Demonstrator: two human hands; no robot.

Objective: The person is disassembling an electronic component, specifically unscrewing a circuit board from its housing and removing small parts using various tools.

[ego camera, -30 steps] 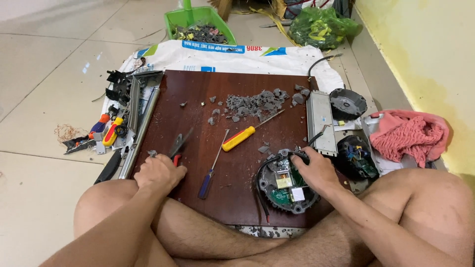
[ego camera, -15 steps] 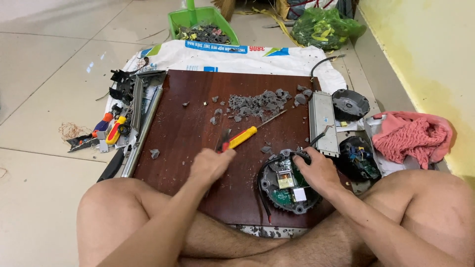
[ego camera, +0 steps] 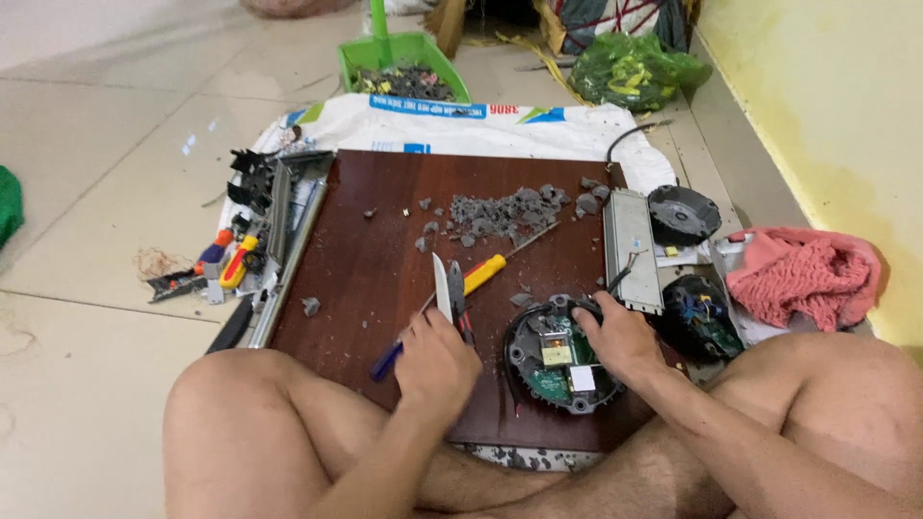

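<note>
Left hand [ego camera: 437, 363] grips open scissors [ego camera: 450, 293], right hand [ego camera: 615, 336] pins the round circuit-board housing [ego camera: 561, 354] (snipping comes next, probably).

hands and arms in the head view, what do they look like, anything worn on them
Both are bare: the left hand and right hand wear no gloves, rings or watch that shows, and no sleeves cover the forearms. The forearms carry some dark hair. No markings or bands are visible.

head view, looking steeply down, close over wooden board [ego camera: 385, 250]
</note>
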